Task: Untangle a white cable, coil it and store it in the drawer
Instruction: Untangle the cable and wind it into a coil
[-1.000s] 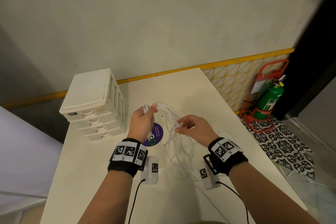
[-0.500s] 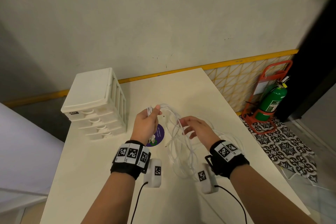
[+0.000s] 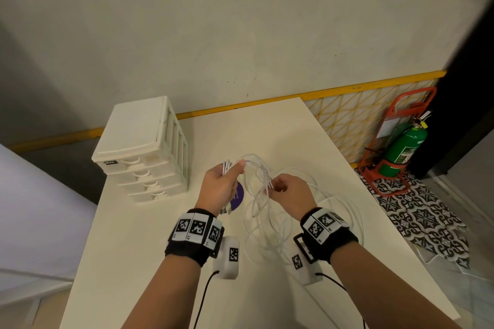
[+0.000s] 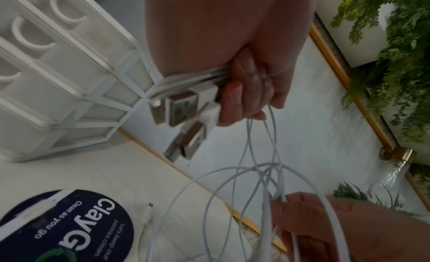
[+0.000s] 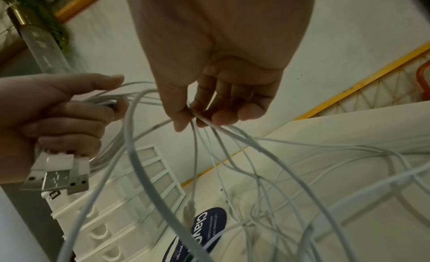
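A tangle of thin white cables (image 3: pixel 270 222) hangs between my hands above the cream table (image 3: pixel 139 243). My left hand (image 3: pixel 222 184) grips a bundle of strands near their USB plugs (image 4: pixel 184 107), which stick out below the fist (image 5: pixel 58 177). Just right of it, my right hand (image 3: pixel 288 195) pinches several strands (image 5: pixel 197 117) between thumb and fingers. Loose loops (image 3: pixel 344 211) trail down onto the table under my right wrist. A white drawer unit (image 3: pixel 144 149) with all its drawers closed stands on the table to the left.
A round dark blue sticker (image 3: pixel 238 196) lies on the table beneath my left hand. Off the right table edge, a green fire extinguisher (image 3: pixel 401 149) sits in a red stand on a patterned floor. A wall runs close behind the table.
My right hand has gone from loosely open beside the strands to pinching them, and has closed in on the left hand. Both hands have risen slightly with the cables.
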Tool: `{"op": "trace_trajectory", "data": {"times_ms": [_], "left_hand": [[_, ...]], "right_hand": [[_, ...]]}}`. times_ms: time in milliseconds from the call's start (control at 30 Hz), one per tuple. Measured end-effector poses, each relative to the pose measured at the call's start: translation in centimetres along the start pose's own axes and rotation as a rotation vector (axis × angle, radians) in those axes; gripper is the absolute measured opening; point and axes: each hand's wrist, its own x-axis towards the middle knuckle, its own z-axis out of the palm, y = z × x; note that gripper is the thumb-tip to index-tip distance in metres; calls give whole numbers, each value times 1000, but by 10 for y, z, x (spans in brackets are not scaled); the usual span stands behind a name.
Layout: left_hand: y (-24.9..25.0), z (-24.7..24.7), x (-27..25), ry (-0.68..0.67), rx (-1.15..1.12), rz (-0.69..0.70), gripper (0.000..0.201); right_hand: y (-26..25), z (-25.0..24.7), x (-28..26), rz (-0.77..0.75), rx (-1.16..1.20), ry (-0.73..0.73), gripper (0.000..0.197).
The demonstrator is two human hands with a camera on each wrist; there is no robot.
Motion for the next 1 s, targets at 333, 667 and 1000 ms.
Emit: {"op": "trace_trajectory", "data": {"times_ms": [333, 667, 1000], "left_hand": [[-13, 15, 4, -39, 209, -3, 12], [-14, 21, 4, -33, 161, 0, 6], [-13, 23, 2, -14, 127, -70, 15]], "right_hand": [[-15, -2, -1, -129, 270, -83, 17], [-28, -2, -3, -46, 402, -160, 30], [-21, -4, -4, -46, 281, -303, 49]]}}
